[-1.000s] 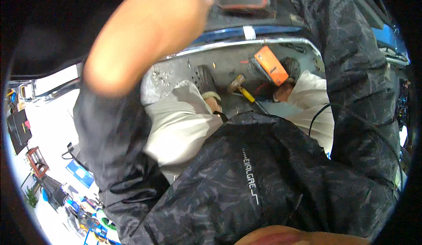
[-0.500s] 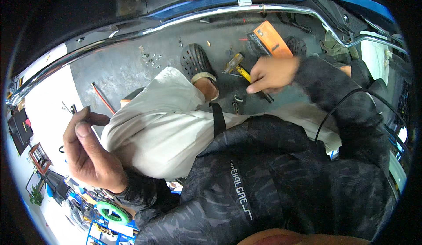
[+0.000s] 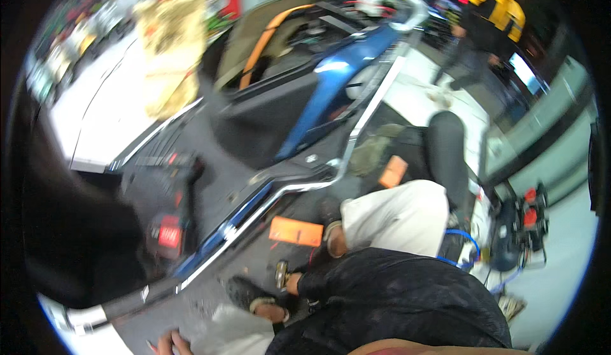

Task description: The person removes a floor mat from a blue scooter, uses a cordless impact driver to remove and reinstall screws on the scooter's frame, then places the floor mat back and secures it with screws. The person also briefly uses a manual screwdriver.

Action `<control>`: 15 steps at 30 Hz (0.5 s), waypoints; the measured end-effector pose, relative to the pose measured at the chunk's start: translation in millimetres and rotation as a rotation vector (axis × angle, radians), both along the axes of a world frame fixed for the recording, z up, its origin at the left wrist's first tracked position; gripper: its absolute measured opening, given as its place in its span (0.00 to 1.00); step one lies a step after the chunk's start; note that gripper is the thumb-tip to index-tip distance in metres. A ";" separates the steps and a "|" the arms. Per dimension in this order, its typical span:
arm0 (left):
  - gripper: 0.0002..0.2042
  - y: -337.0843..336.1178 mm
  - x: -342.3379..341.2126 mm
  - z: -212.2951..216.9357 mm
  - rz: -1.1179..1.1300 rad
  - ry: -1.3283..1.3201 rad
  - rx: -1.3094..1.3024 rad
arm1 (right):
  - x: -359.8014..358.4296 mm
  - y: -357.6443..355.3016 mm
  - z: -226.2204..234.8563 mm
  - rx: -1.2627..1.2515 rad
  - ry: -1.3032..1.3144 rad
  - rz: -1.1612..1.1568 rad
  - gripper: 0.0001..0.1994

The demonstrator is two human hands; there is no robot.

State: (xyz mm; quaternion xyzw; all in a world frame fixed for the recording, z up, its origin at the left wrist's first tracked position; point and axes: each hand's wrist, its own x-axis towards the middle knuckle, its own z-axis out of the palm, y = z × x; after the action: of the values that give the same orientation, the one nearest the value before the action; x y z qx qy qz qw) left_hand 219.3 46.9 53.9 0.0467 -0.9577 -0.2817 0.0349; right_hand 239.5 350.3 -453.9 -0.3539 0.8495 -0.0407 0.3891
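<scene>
My right hand [image 3: 293,284], at the end of a dark sleeve, is low over the floor beside my shoe. Its fingers are closed around the hammer just behind the metal head [image 3: 281,274]; the handle is hidden by the hand. At the lower edge my left hand [image 3: 170,343] is only partly in view, its fingers apart and nothing visible between them. An orange box [image 3: 296,231] lies on the floor beyond the hammer, between it and the chrome rail [image 3: 375,104] of a blue and black vehicle. The picture is blurred by motion.
A black power tool with a red-labelled battery [image 3: 168,234] rests on the vehicle's dark footboard. A smaller orange box [image 3: 393,171] lies near my right knee. At the far right a person in a yellow and black jacket [image 3: 496,11] stands; a black and red compressor [image 3: 519,228] is nearer, with blue hose.
My view has swung up and to the right, bringing in the vehicle and another person. My right hand has come closer to the hammer head. My left hand has slipped mostly out of view.
</scene>
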 end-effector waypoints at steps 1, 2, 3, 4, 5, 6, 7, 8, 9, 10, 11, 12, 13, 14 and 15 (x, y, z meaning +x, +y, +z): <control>0.14 5.1 -3.4 2.4 -0.006 -0.006 0.026 | -6.0 -10.3 9.9 -0.028 0.050 -0.021 0.11; 0.15 8.4 -3.9 7.8 0.005 -0.028 0.040 | -12.5 -11.2 20.3 -0.053 0.039 -0.037 0.10; 0.17 11.6 -4.7 11.0 0.035 -0.054 0.048 | -17.3 -13.6 33.3 -0.071 0.045 -0.052 0.10; 0.16 13.9 -4.9 13.6 0.005 -0.046 0.058 | -26.8 -10.2 45.6 -0.098 0.057 -0.084 0.10; 0.16 14.8 -6.7 12.1 -0.010 -0.046 0.067 | -36.4 -1.5 59.2 -0.128 0.067 -0.117 0.10; 0.15 15.1 -6.4 8.8 -0.004 -0.058 0.069 | -47.9 9.7 72.5 -0.167 0.082 -0.158 0.10; 0.14 11.6 -7.7 3.8 -0.028 -0.026 0.031 | -56.7 23.6 86.3 -0.202 0.092 -0.177 0.10; 0.09 14.3 -15.4 -12.1 -0.026 0.158 0.092 | -61.5 36.2 100.9 -0.229 0.098 -0.181 0.10; 0.08 6.4 -18.3 -16.3 -0.040 0.001 0.039 | -64.4 45.2 116.0 -0.260 0.099 -0.172 0.10; 0.07 5.2 -15.2 -26.8 -0.113 0.163 -0.041 | -67.6 51.7 134.2 -0.291 0.098 -0.169 0.10; 0.08 9.0 -16.7 -33.5 -0.170 0.151 0.069 | -69.2 56.0 153.0 -0.322 0.090 -0.182 0.10; 0.07 15.9 -21.6 -39.4 -0.210 0.244 0.076 | -71.7 60.2 171.6 -0.343 0.085 -0.209 0.10; 0.07 23.9 -26.2 -38.4 -0.299 0.262 0.111 | -74.6 59.4 190.1 -0.360 0.089 -0.233 0.10; 0.06 46.9 -27.7 -33.9 -0.306 0.464 0.196 | -73.2 61.7 205.8 -0.374 0.086 -0.254 0.10; 0.06 59.3 -24.6 -25.2 -0.360 0.502 0.153 | -69.2 61.0 221.3 -0.378 0.095 -0.270 0.10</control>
State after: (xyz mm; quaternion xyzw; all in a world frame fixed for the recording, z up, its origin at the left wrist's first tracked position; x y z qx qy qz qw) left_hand 194.7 106.2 28.6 -0.1922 -0.8882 -0.3572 0.2160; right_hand 170.2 411.3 -232.6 -0.3052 0.8837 -0.2339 0.2668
